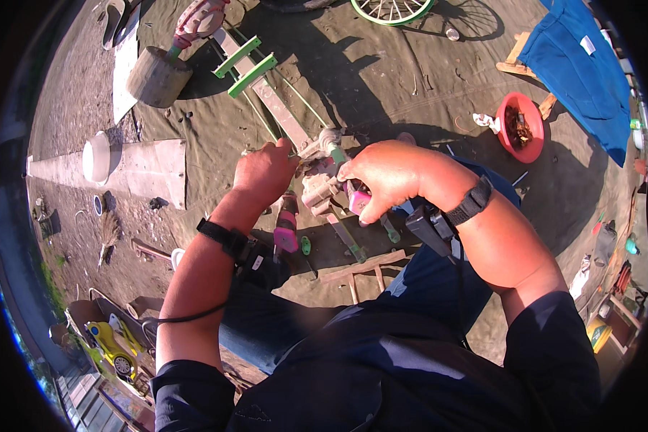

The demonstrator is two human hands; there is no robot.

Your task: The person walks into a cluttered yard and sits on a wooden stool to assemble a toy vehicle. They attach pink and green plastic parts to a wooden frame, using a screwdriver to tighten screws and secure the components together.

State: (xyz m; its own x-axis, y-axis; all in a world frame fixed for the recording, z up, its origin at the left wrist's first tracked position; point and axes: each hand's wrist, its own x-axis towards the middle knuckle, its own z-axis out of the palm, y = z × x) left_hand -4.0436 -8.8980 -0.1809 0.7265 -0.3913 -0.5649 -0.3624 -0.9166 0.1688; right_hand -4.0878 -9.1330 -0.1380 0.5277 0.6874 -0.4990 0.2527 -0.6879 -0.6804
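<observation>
A long, dusty metal frame (pixel 272 101) with green crosspieces and thin green rods runs from the upper left to the middle, ending in a jointed metal part (pixel 320 191) between my hands. My left hand (pixel 265 173) is closed beside this end, at its left; whatever lies in its fingers is too small to make out. Curled round a dark tool with a magenta end (pixel 359 202), my right hand (pixel 389 176) hides most of it. A second dark tool with a magenta base (pixel 286 239) lies below my left hand. Near it is a small green piece (pixel 306 245).
A wooden stump (pixel 158 76) stands at upper left, a white tub (pixel 96 158) at far left. To the right sit a red bowl of small parts (pixel 522 127) and a blue cloth (pixel 579 68) over wood. A wooden stool-like piece (pixel 363 268) lies by my knees; a spoked wheel (pixel 392 9) is beyond.
</observation>
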